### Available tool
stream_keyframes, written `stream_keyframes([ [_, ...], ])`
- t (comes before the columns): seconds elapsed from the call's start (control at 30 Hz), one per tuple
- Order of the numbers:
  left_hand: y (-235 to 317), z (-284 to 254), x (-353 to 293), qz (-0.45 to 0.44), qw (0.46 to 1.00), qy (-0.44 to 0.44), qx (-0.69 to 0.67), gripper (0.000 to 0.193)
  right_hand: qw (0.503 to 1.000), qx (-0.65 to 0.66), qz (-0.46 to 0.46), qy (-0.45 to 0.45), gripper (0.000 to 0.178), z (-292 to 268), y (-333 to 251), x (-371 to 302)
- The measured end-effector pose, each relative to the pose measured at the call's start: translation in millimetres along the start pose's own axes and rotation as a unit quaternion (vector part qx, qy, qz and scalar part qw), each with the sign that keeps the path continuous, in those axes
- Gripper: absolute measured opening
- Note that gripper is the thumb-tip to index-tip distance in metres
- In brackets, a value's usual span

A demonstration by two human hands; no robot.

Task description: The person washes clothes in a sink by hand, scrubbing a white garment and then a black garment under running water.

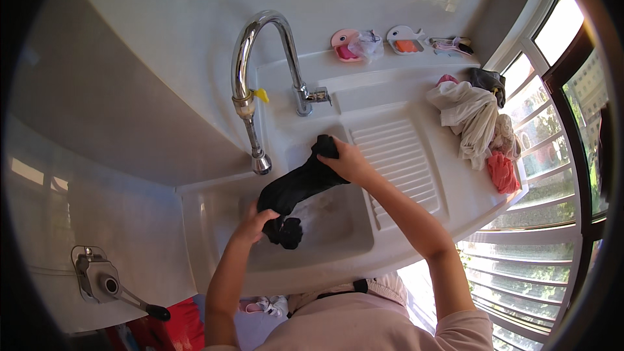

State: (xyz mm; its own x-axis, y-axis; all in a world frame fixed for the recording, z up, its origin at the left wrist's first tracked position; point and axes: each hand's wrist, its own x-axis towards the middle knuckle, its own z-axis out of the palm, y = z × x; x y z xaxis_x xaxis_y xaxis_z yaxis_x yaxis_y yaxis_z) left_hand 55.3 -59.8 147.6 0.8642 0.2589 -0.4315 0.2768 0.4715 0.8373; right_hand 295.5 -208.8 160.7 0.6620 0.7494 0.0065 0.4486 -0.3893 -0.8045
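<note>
A black cloth garment point(296, 188) is stretched between my two hands over the basin of the white laundry sink point(218, 205). My left hand point(253, 222) grips its lower left part, and a bunched end dangles beside the fingers. Higher up and to the right, my right hand point(348, 161) is closed on the other end, near the ridged washboard point(396, 156). Whitish water or suds show at the basin's bottom beneath the cloth. Which kind of garment it is I cannot tell.
A chrome faucet point(242, 68) arches over the basin's left side. Crumpled clothes point(474, 120) lie on the right counter by the window. Fish-shaped soap dishes point(404, 31) line the back ledge. A crank handle point(133, 299) juts from the left wall.
</note>
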Motion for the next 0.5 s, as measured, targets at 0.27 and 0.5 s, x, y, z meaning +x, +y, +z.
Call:
stream_keyframes([
  [0.27, -106, -51, 57, -0.037, 0.985, 0.152, 0.072, 0.061, 0.987, -0.088, 0.103, 0.089, 0.038, 139, 88, -11],
  [0.5, -157, -55, 113, -0.173, 0.920, 0.252, 0.245, 0.075, 0.993, -0.062, 0.096, -0.040, 0.044, 191, 134, -36],
])
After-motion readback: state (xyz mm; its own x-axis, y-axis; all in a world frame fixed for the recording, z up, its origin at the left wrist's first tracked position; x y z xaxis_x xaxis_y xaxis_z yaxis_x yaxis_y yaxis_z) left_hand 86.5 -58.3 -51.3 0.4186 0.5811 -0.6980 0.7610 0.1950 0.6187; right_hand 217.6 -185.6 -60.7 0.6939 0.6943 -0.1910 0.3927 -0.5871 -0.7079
